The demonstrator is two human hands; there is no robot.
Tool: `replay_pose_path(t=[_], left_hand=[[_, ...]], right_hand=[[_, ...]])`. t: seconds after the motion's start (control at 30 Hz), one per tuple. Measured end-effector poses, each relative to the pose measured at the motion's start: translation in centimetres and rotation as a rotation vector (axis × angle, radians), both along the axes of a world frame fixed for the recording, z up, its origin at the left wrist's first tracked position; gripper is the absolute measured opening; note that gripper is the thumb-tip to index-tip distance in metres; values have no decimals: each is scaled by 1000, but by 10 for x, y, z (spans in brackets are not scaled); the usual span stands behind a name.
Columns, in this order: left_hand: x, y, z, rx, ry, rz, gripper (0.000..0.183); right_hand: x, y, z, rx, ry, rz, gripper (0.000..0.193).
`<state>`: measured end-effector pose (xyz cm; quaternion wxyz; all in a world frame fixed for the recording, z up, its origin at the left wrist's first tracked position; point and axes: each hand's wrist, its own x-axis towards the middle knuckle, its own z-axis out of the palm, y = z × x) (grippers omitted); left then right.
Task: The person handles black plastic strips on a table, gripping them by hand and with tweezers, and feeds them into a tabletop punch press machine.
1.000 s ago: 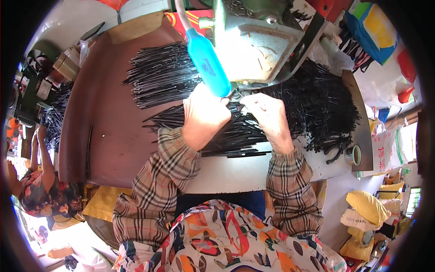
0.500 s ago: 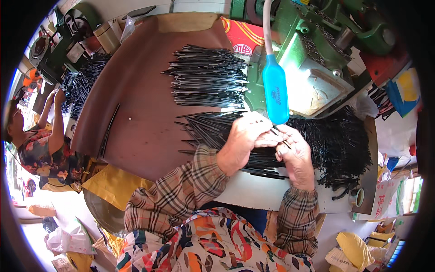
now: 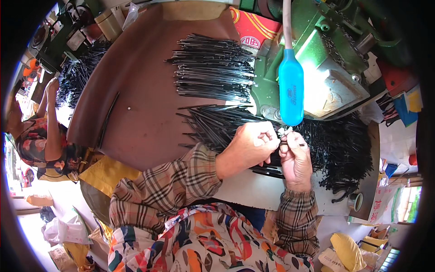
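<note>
My left hand (image 3: 248,144) is closed, its curled fingers meeting the fingertips of my right hand; what it grips is hidden. My right hand (image 3: 296,158) is pinched on a thin black rod (image 3: 302,145), whose short end shows past the finger. A small whitish bit appears by the fingertips, too small to name. Under and left of my hands lies a fanned heap of thin black rods (image 3: 204,120). Beyond it, a neater stack of black rods (image 3: 213,68) lies side by side. To the right is a dense pile of black rods (image 3: 344,149).
A blue lamp (image 3: 291,90) hangs just beyond my hands, before a green machine (image 3: 335,41). The brown sheet (image 3: 140,131) covers the table's left, its edge curled up. A small tin (image 3: 355,201) stands at the right edge. Another person (image 3: 43,136) works at far left.
My left hand has turned and its fingers have curled in over the right fingertips. The rod between the hands is now mostly covered. The whole view has shifted slightly.
</note>
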<state>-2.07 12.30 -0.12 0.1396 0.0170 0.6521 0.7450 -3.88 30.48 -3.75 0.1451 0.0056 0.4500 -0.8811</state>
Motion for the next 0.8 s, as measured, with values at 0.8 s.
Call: replay_pose_path(t=[0.8], left_hand=[[-95, -92, -12, -1087, 1458, 349, 33]], right_hand=[[5, -3, 24, 376, 66, 8, 21]])
